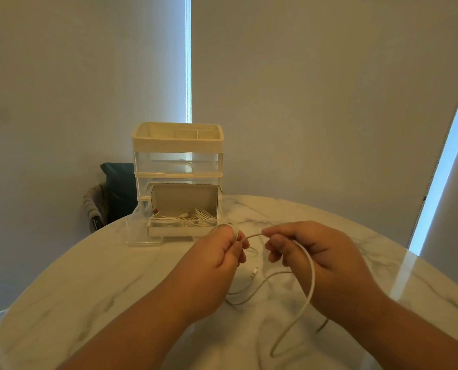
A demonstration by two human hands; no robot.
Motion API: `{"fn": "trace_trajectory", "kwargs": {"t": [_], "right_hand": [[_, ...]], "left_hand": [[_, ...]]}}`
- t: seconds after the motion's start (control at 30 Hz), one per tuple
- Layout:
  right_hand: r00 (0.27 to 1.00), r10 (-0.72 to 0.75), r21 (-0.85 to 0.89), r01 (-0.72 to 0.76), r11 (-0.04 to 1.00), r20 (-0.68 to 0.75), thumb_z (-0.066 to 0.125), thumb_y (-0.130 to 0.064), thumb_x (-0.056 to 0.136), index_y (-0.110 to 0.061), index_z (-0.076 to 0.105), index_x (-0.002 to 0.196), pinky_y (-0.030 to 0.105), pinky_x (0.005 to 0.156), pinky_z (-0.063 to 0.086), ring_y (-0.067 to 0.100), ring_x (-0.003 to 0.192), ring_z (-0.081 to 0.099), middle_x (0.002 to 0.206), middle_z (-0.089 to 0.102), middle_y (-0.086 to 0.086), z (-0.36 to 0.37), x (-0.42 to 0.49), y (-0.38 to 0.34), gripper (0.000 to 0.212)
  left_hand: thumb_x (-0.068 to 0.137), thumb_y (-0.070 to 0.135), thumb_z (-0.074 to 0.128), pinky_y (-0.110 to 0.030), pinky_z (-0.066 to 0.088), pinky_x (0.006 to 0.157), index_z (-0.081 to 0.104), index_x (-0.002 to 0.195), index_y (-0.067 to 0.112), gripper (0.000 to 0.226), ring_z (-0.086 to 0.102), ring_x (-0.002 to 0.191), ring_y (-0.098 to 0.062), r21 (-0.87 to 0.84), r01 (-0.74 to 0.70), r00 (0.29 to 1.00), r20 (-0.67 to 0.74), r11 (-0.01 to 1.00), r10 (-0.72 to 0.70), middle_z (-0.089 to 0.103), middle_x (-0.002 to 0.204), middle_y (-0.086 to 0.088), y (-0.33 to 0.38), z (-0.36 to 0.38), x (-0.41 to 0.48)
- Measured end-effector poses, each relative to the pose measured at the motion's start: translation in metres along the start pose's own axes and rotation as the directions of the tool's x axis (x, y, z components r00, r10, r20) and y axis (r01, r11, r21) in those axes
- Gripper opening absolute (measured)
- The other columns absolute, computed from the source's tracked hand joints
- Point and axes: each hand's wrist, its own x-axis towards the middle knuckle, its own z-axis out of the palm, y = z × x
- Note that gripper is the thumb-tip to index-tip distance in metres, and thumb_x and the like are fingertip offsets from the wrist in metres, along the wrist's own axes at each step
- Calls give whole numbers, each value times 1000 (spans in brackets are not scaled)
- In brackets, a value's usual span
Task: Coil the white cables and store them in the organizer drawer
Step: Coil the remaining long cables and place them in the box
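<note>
Looking down in the head view, you hold one white cable (312,273) between both hands just above the marble worktop (89,276). Your left hand (222,253) is clenched around a small bundle of loops, with the turns wrapped over its fingers, just in front of the drawer (143,235). Your right hand (313,252) pinches the cable's free run between thumb and fingertips, close beside the left. From there the cable drops in a long slack loop toward you and curves back across the worktop. Its plug (254,272) lies on the worktop between your wrists. The organizer (178,145) stands at the far edge of the worktop with its bottom drawer pulled out toward you. More white cables (195,217) lie coiled inside it. A dark chair (118,190) shows behind the organizer, to the left.
</note>
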Motion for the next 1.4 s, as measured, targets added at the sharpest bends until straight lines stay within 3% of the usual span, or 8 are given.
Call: {"fn": "trace_trajectory", "kwargs": {"t": [0.2, 0.47, 0.6, 0.77, 0.97, 1.07, 1.17, 1.4], "right_hand": [[963, 270, 290, -262, 921, 11, 62, -12, 93, -18, 77, 91, 29, 63, 57, 18, 67, 71, 77, 74, 4, 2, 4, 5, 16], [972, 207, 455, -233, 860, 107, 62, -7, 90, -20, 78, 93, 34, 68, 60, 30, 73, 72, 81, 74, 14, 3, 2, 1, 22], [968, 240, 519, -242, 820, 72, 60, -16, 87, -18, 78, 91, 34, 66, 59, 32, 71, 71, 79, 73, 15, 2, 7, 3, 19], [916, 398, 598, -346, 723, 48, 54, -2, 94, -11, 76, 87, 34, 61, 59, 34, 69, 70, 76, 71, 19, 4, 12, 20, 24], [848, 414, 584, -528, 617, 330, 61, -5, 86, -14, 76, 102, 38, 68, 57, 34, 87, 70, 92, 71, 21, -1, 9, 36, 24], [802, 552, 616, -558, 556, 228, 52, 1, 94, -6, 71, 109, 36, 71, 58, 36, 92, 67, 96, 71, 21, -14, 17, 41, 25], [730, 531, 705, -639, 306, 430, 56, -34, 93, 1, 64, 118, 41, 69, 58, 37, 83, 68, 101, 65, 29, -27, 22, 31, 43], [657, 562, 523, -749, 407, 503, 48, -18, 99, -10, 71, 92, 24, 42, 30, 14, 43, 33, 59, 42, 5, -12, 15, 5, 25]], "left_hand": [[103, 32, 39, -23, 49, 77, 55, 92, 34, 19, 52, 86, 5, 120, -21, 999, 38, 993, 16, 60, 87, 16, 3, -2, -1], [102, 35, 40, -29, 52, 80, 58, 95, 31, 20, 58, 83, 0, 125, 5, 968, 248, 992, -36, 63, 92, 15, 8, 4, -3], [103, 32, 42, -12, 45, 66, 62, 88, 30, 25, 53, 68, 6, 10, 16, 948, 318, 1000, -18, 59, 77, 14, 15, 1, -4], [102, 31, 44, -21, 49, 63, 62, 69, 23, 39, 49, 59, -12, -326, 212, 901, 430, 921, -55, 52, 69, -8, 27, -3, -9], [101, 28, 40, -27, 47, 63, 55, 69, 15, 38, 41, 52, -12, -512, 241, 958, 264, 825, -116, 42, 56, 0, 28, -6, -7], [98, 40, 42, -33, 48, 67, 58, 70, 21, 38, 50, 56, -5, -207, 162, 986, 63, 965, -152, 53, 60, 6, 14, -9, -3], [97, 42, 44, -39, 51, 71, 61, 75, 21, 35, 53, 62, -5, -87, 162, 983, -73, 983, -169, 59, 68, 4, 8, -9, -1], [98, 42, 45, -29, 48, 64, 62, 76, 21, 34, 54, 58, -1, -37, 161, 985, -53, 986, -163, 61, 64, 7, 5, -7, 2]]}}
